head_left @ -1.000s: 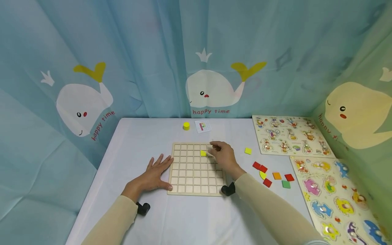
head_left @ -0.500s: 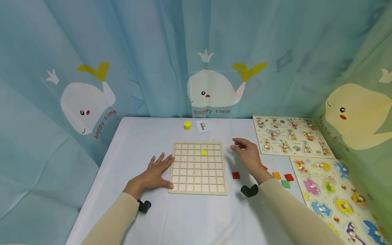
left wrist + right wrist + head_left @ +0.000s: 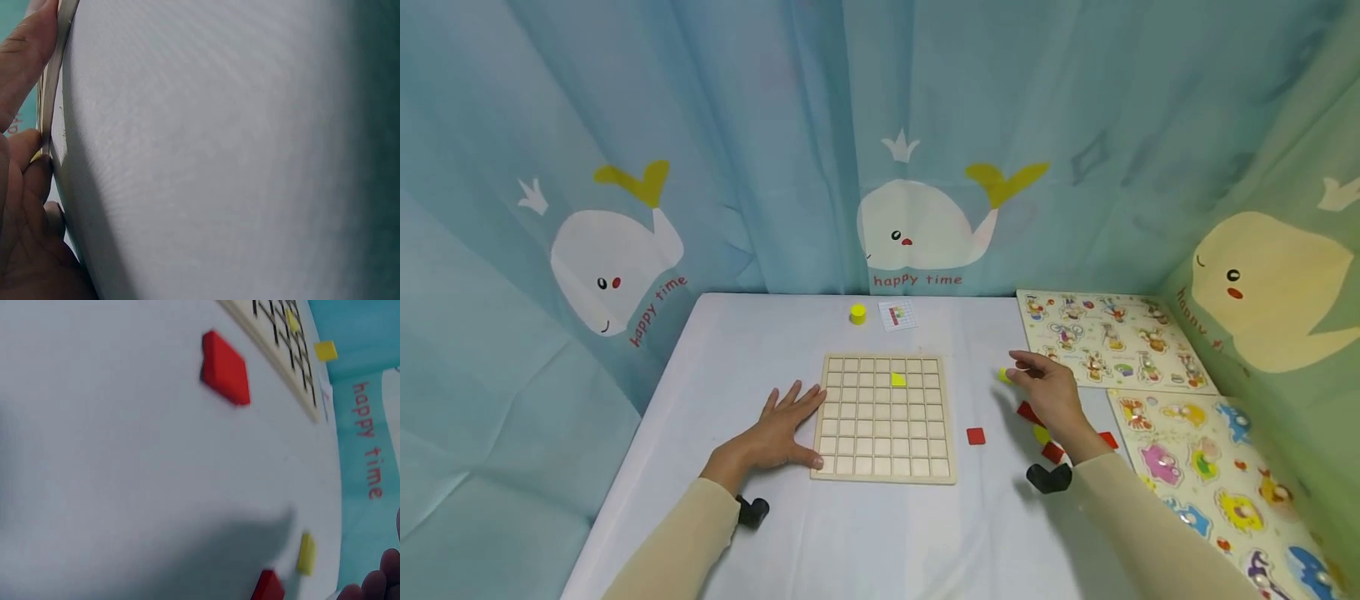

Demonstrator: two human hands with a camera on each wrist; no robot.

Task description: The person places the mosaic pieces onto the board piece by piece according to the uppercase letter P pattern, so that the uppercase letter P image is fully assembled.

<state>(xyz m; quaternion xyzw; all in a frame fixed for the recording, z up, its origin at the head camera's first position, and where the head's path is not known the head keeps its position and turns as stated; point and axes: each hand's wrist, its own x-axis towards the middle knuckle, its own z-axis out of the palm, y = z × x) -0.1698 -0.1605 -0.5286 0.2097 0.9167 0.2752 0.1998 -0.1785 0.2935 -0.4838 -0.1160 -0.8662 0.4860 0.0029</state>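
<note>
A wooden grid board [image 3: 951,417] lies on the table, with one yellow tile [image 3: 898,380] in a cell near its far side. My left hand [image 3: 775,433] rests at the board's left edge, fingers spread and thumb at the near corner. In the left wrist view, its fingers [image 3: 28,56] touch the board's side. To the right of the board, my right hand [image 3: 1048,396] hovers with loosely bent fingers beside another yellow tile [image 3: 1003,375]. The right wrist view shows a gap between this yellow tile [image 3: 306,553] and the fingertips [image 3: 375,584].
A red tile [image 3: 976,436] lies just right of the board. More red tiles [image 3: 1052,452] and a yellow piece [image 3: 1041,434] lie under the right hand. At the back are a yellow cylinder [image 3: 857,314] and a pattern card [image 3: 897,316]. Two picture puzzles [image 3: 1210,492] fill the right side.
My right hand has moved right, from above the board to the loose yellow tile. A red tile beside the board has come into sight. The left hand has stayed put.
</note>
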